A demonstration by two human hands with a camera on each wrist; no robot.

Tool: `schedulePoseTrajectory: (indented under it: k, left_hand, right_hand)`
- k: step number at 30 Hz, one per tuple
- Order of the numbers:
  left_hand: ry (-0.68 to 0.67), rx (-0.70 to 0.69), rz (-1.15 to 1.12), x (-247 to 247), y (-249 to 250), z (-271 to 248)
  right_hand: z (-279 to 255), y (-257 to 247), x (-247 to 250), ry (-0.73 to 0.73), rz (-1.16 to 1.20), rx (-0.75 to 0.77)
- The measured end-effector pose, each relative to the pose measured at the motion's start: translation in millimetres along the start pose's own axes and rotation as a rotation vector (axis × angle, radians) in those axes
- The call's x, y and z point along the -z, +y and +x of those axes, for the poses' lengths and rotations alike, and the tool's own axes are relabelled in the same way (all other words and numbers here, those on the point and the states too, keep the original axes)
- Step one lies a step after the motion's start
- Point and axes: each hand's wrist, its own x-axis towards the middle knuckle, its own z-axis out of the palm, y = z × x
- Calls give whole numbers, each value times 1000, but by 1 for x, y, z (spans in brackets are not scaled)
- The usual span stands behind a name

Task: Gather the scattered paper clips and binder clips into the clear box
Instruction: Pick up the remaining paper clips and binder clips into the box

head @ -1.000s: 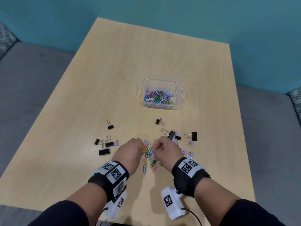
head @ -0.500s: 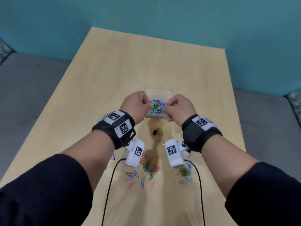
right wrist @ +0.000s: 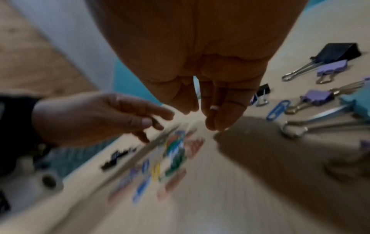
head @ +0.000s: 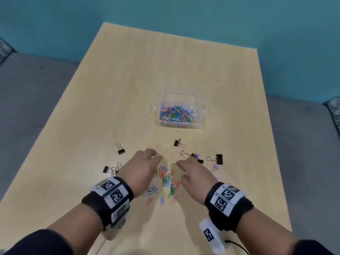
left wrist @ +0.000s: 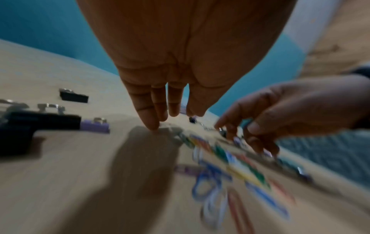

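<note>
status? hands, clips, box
Left hand, right hand open, empty, flanking loose paper clips. Clear box part-filled. Binder clips still scattered. Nothing blocking.

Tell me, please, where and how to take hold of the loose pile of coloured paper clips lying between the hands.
Best scoop the paper clips from both flanks: left hand and right hand already bracket them, fingers open. The clips lie flat, thin and scattered on the table, so sweeping inward probably beats pinching singly.
</note>
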Motion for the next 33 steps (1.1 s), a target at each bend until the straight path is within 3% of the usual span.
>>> schedulePoseTrajectory:
  k: [3, 8, 11, 13, 15, 23, 33]
  left_hand:
    - [-118, -70, 194, -16, 11, -13]
    - [-84, -102, 269, -27, 9, -38]
    - [1, 55, 74, -28, 5, -57]
    - [-9, 212, -101, -29, 5, -68]
    - [-42, 266, -132, -32, 9, -72]
    - [39, 270, -140, -41, 22, -34]
    - [15, 189, 68, -38, 21, -21]
  right_hand:
    - [-5, -6, -26, -11, -180, 96]
    - [-21, -7, -40, -2, -353, 149]
    - [-35, 4, -41, 36, -233, 136]
    - [-43, 12, -42, 32, -99, 62]
    - [-45, 12, -46, -3, -87, 24]
    - [-5, -18, -64, 137, -85, 11]
    - [6, -22, -55, 74, -185, 65]
